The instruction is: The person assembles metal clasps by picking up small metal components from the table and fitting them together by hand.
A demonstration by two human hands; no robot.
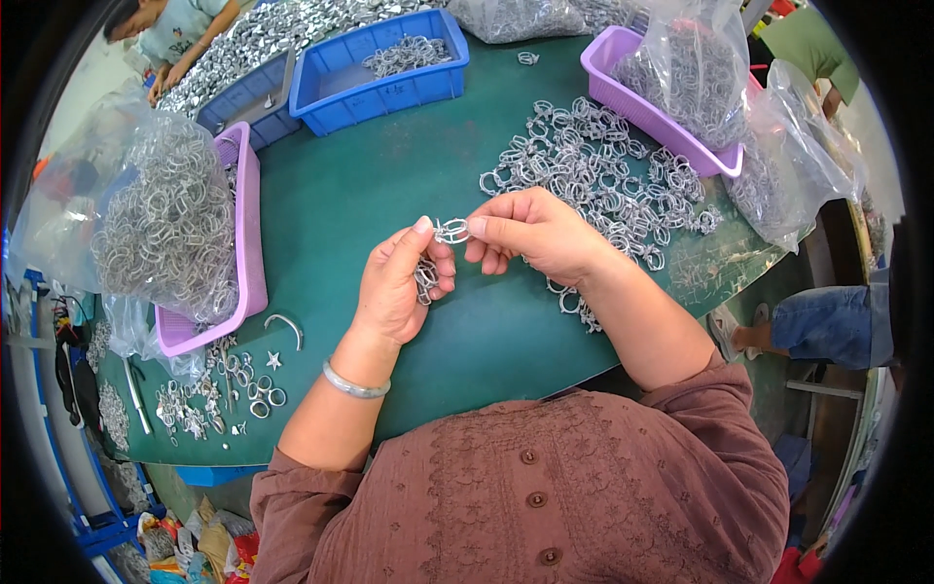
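Observation:
Over the green table (331, 234) my two hands meet at a small silvery oval ring piece (453, 232). My left hand (389, 277) pinches its left end between thumb and forefinger, while more such metal ring pieces (425, 280) sit against the curled fingers of that hand. The right end of the oval piece is in the closed fingertips of my right hand (545, 232). To the right of my hands spreads a loose pile of similar silvery ring pieces (584, 156), partly hidden behind my right hand and forearm. A pale bangle circles my left wrist.
At left, a purple basket (253, 243) holds a bag of ring pieces; another purple basket (671, 127) stands far right. Blue bins (379, 102) line the back. Star and ring bits (195, 404) lie near left, beside a curved piece (287, 329). Other people are nearby.

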